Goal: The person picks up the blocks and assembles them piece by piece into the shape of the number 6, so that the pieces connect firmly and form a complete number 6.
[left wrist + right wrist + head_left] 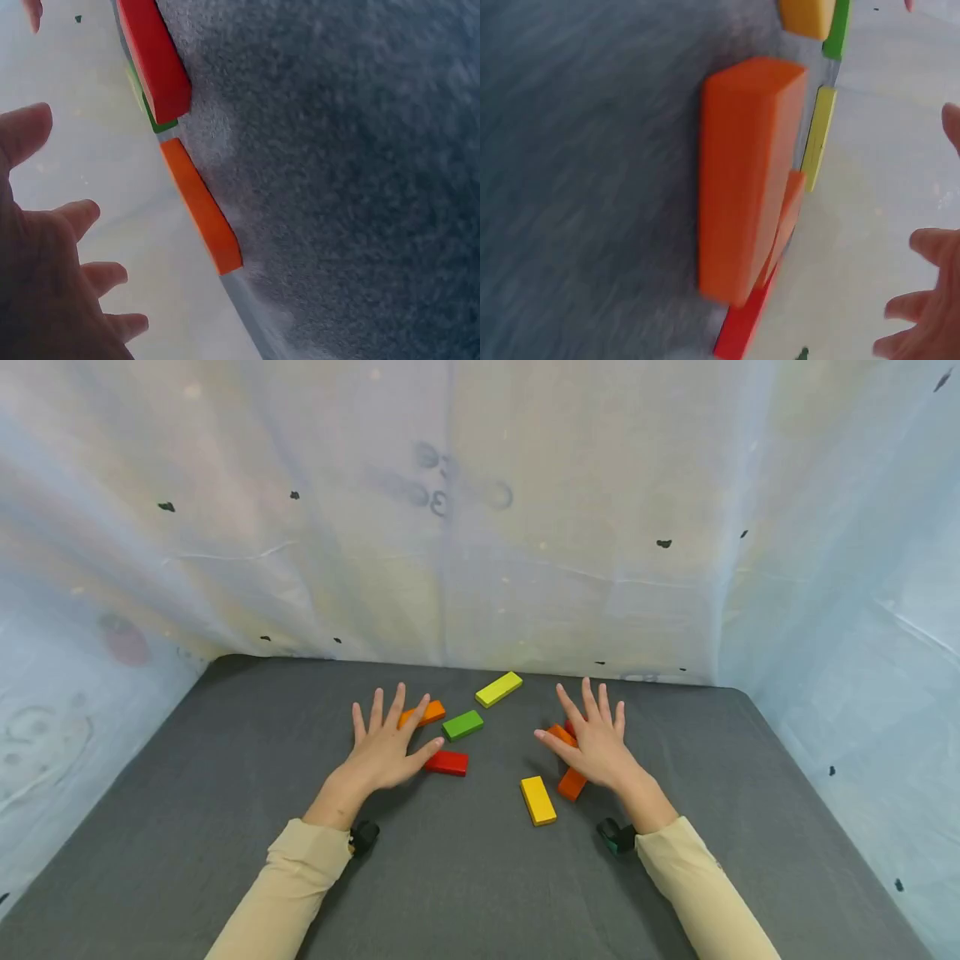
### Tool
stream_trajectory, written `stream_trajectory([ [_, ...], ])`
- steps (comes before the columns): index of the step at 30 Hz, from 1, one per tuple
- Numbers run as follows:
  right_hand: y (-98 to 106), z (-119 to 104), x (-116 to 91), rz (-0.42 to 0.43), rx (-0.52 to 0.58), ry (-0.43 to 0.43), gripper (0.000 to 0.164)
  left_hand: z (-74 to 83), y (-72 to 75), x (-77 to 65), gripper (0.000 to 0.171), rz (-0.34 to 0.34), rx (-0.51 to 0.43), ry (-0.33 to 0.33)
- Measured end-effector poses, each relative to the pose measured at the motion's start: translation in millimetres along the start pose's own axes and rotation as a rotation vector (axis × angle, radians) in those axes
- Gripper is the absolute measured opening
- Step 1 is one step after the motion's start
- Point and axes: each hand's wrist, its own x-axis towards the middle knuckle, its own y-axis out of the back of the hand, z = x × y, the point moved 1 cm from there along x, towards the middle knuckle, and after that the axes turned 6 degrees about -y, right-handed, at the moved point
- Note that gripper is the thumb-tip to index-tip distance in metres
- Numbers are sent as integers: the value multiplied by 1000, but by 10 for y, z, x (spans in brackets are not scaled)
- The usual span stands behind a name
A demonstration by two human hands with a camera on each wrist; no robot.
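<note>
My left hand (382,752) is spread flat with its fingers straight, holding nothing. It overlaps an orange block (431,713) and the end of a red block (447,763) in the head view; in the left wrist view its fingers (105,276) stand apart from both. Fingers fanned out, my right hand (597,747) hovers over a dark orange block (572,784), another orange block (561,735) and a second red block (742,322), partly hiding all three. Between the hands lie a green block (462,725), a lime-yellow block (498,689) and a yellow block (538,801).
A dark grey cloth-covered table (465,877) carries the blocks. Whitish sheeting (562,568) hangs along its back edge and down both sides. Each wrist wears a dark strap device, one on the left wrist (364,837) and one on the right wrist (617,837).
</note>
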Motion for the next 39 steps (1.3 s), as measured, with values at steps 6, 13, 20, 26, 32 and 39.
stream_trajectory([
  [6,-50,-145,137,-19,38,37,81,-69,15,-7,69,-20,-14,7],
  [13,-99,-268,280,-44,62,40,79,-102,20,15,68,-39,-13,22],
  [20,-126,-393,344,-100,114,39,79,-129,8,11,68,-67,-16,55],
  [26,-131,-487,381,-123,122,61,80,-138,12,4,68,-63,-16,52],
  [32,-170,-515,451,-134,119,65,77,-115,14,4,67,-64,-8,45],
  [39,-204,-508,553,-161,106,53,73,-95,-17,9,63,-76,-19,45],
])
